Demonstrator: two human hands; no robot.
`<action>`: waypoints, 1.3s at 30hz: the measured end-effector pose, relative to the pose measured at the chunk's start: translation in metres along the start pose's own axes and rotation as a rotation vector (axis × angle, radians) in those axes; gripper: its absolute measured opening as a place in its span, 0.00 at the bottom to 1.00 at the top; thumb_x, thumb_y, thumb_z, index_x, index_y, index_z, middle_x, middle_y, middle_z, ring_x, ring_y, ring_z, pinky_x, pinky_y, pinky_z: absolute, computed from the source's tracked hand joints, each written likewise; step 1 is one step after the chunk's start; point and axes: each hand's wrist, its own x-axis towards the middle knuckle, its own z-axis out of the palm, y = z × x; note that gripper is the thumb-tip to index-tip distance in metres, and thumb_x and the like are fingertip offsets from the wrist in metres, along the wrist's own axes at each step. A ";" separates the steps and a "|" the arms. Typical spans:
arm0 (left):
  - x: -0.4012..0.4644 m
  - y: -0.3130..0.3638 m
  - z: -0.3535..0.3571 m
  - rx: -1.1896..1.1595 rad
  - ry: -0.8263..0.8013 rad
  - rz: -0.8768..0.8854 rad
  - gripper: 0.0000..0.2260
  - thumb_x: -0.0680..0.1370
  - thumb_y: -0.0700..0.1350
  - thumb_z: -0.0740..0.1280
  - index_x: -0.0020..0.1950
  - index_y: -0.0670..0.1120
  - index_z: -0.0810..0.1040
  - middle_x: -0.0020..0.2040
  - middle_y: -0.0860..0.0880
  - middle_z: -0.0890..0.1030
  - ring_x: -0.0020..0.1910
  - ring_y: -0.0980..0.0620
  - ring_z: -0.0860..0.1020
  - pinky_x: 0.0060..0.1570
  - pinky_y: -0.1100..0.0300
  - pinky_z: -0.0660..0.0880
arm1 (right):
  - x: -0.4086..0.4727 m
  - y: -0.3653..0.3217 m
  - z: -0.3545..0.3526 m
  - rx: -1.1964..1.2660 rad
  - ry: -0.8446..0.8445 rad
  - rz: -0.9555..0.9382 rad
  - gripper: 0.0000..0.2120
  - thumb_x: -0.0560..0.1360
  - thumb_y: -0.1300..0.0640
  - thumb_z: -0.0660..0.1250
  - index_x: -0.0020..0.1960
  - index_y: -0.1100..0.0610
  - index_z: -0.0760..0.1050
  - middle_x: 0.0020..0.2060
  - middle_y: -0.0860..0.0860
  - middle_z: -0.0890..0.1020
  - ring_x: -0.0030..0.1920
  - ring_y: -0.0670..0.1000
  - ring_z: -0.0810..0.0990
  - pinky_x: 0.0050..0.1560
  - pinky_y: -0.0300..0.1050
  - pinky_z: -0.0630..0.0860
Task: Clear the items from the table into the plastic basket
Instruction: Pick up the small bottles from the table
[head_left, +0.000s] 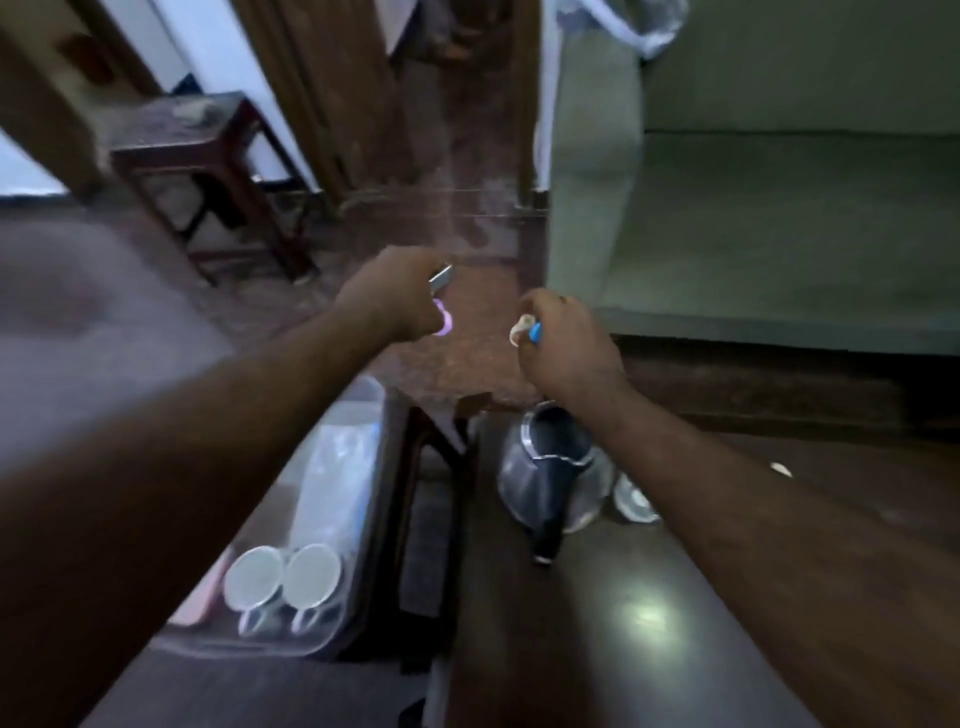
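Both arms reach forward over the dark table (639, 618), and the picture is blurred throughout. The left hand (395, 296) is closed in a fist around small things — a flat silvery piece (441, 275) sticks out at the top and something pink (445, 323) shows at the bottom of the grip. The right hand (563, 338) is closed too, pinching a blue item (535, 332) together with a whitish one (518, 328); what these are cannot be told.

The basket (332, 639), clear plastic, sits low on the left, beside the table's edge and under the left forearm. In it lie two round steel strainers (283, 577) side by side, handles toward the camera, with pale blurred contents behind them and a pink thing (200, 603) along its left wall.

On the table, below the right wrist, a steel vessel (545, 467) with a dark handle (548, 530) lies close to the far edge. Just to its right is a small round steel piece (631, 499), and further right a small white scrap (782, 469).

A dark stool (431, 519) stands between basket and table. Beyond the hands is reddish floor (467, 197), a green sofa (779, 208) on the right, a wooden side table (208, 156) at left.
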 end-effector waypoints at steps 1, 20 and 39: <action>-0.014 -0.035 -0.006 0.017 0.006 -0.048 0.09 0.67 0.43 0.76 0.41 0.41 0.79 0.43 0.40 0.83 0.43 0.41 0.81 0.39 0.58 0.71 | 0.002 -0.022 0.019 0.030 -0.017 -0.042 0.10 0.75 0.55 0.65 0.55 0.54 0.75 0.54 0.57 0.79 0.54 0.61 0.78 0.53 0.54 0.76; -0.088 -0.281 0.104 -0.023 -0.026 -0.366 0.07 0.73 0.41 0.67 0.50 0.46 0.79 0.52 0.42 0.83 0.53 0.38 0.81 0.52 0.47 0.79 | 0.026 -0.161 0.286 0.023 -0.358 -0.131 0.09 0.74 0.55 0.67 0.54 0.52 0.80 0.51 0.54 0.84 0.53 0.56 0.82 0.53 0.50 0.79; -0.079 -0.288 0.105 -0.036 0.221 -0.341 0.14 0.76 0.46 0.67 0.57 0.39 0.73 0.58 0.36 0.73 0.51 0.36 0.78 0.45 0.49 0.72 | 0.029 -0.167 0.314 0.182 -0.274 -0.061 0.15 0.73 0.53 0.68 0.58 0.53 0.74 0.53 0.50 0.80 0.54 0.55 0.79 0.52 0.53 0.77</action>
